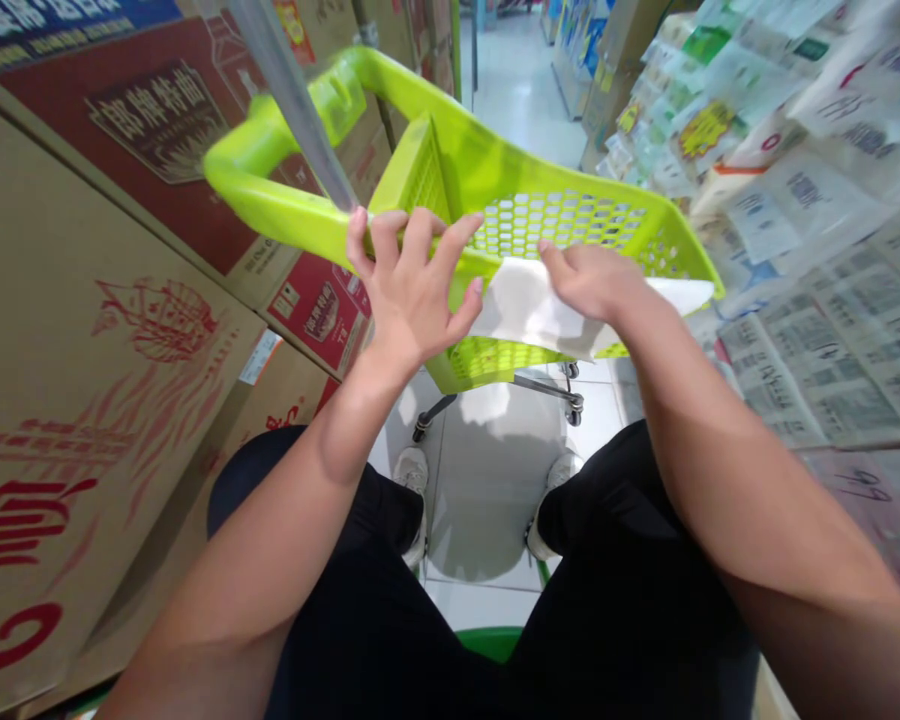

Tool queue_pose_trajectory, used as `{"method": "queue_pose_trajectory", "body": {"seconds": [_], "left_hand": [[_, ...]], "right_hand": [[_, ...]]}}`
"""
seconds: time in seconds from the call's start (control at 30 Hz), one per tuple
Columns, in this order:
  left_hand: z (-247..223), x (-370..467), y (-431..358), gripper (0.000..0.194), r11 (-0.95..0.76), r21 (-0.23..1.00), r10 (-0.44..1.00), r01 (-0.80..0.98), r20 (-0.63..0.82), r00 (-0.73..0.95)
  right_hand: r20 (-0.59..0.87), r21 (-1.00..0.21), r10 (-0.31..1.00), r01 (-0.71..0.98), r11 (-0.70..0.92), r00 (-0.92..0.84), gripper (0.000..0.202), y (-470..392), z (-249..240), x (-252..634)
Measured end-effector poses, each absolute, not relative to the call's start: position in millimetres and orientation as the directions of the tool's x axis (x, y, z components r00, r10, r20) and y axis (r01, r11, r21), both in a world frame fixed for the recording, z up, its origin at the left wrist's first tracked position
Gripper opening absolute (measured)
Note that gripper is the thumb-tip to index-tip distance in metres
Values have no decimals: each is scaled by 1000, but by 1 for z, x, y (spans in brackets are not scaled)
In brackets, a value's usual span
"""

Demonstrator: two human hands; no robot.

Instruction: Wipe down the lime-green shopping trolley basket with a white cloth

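Observation:
A lime-green shopping cart (562, 190) with a mesh basket is in front of my knees, its handle end at the upper left. My left hand (416, 280) rests on the near rim, fingers spread, near the foot of a grey metal pole (292, 100). A white cloth or paper sheet (525, 305) lies over the cart's near side. My right hand (589, 275) is closed on this white sheet at the rim, its thumb and fingers pressed together. Part of the sheet extends to the right beyond my right wrist.
Large cardboard boxes (105, 400) with red print are stacked along the left. Plastic-wrapped packages (802, 200) fill the right side. A tiled aisle (521, 100) runs ahead. Under my legs is part of a green seat (489, 643).

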State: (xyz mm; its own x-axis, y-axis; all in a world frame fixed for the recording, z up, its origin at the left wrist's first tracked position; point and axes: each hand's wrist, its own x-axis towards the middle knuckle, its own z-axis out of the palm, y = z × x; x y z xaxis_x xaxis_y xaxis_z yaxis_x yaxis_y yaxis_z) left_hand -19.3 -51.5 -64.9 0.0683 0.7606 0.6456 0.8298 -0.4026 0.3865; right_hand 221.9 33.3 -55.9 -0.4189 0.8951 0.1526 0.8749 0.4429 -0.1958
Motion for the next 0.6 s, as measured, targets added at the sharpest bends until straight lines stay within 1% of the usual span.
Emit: {"method": "queue_pose_trajectory", "body": {"seconds": [0.13,0.2,0.3,0.37,0.43,0.5,0.53,0.6], "left_hand": [[-63,-19,-56,56,-385,336,753,860,653,81],[-62,-25,-58,51,-379,257,729,889,675,115],[-60,-36,-58,46,-317,80,701,945,691,177],[-59,-41,-58,48,-268,0,698,963,689,194],[-59,-42,-56,51,-271,7,700,963,688,192],[-60,-40,-55,57,-298,59,707,953,684,179],[-60,-39,-55,61,-317,83,702,945,690,175],[-60,-35,-55,64,-338,89,684,937,707,180]], "right_hand": [[335,-226,826,812,538,-453,71,-9,-45,153],[367,-222,803,794,565,-469,70,-16,-41,141],[274,-209,839,822,529,-470,76,-4,-42,163],[166,-193,896,878,439,-412,82,11,-46,193],[63,-166,950,935,312,-305,86,25,-50,221],[20,-141,975,964,223,-223,86,30,-54,236],[32,-136,977,967,213,-211,85,29,-55,236],[121,-143,960,953,269,-253,82,20,-56,222]]}}
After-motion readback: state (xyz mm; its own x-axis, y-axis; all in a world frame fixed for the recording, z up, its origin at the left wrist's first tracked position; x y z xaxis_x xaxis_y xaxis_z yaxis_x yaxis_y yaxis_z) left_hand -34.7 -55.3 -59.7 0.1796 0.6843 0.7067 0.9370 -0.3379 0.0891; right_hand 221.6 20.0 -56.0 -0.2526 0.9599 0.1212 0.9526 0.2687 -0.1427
